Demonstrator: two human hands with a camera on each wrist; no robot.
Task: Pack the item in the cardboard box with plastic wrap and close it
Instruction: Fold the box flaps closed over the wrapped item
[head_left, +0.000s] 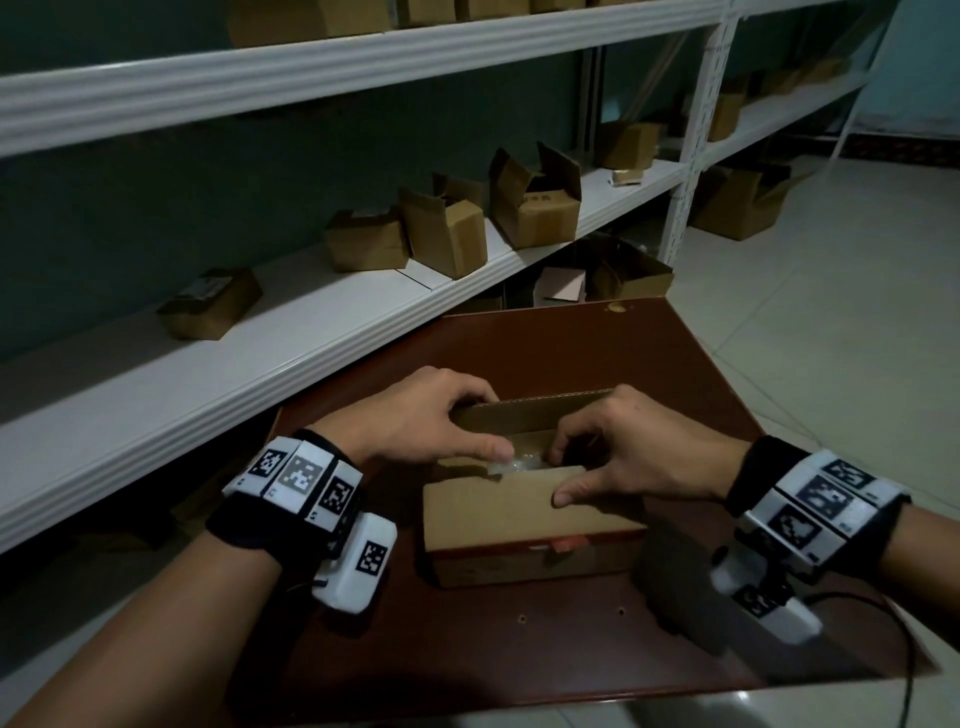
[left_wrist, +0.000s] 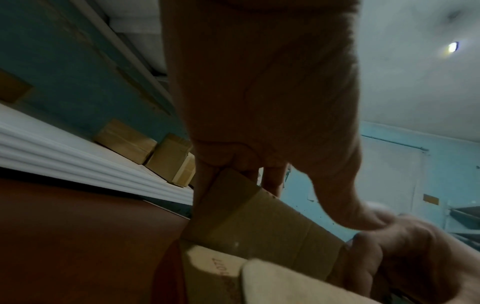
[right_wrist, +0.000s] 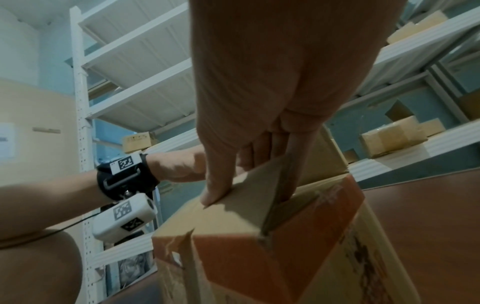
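1. While plastic wrap (head_left: 511, 464) is showing inside the cardboard box (head_left: 524, 525) at the bench (head_left: 571, 343) centre, both hands are folding flaps.
2. Left hand (head_left: 421, 421) is curling around the 9 o'clock flap; right hand (head_left: 631, 452) is pinching the near flap.
3. Next, the flaps likely need pressing flat.

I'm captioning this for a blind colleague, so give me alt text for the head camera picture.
Two hands work at the open top of a cardboard box on a dark red table: the left hand and the right hand reach inside onto clear plastic wrap, the right thumb on the near flap. White shelves behind hold more boxes.
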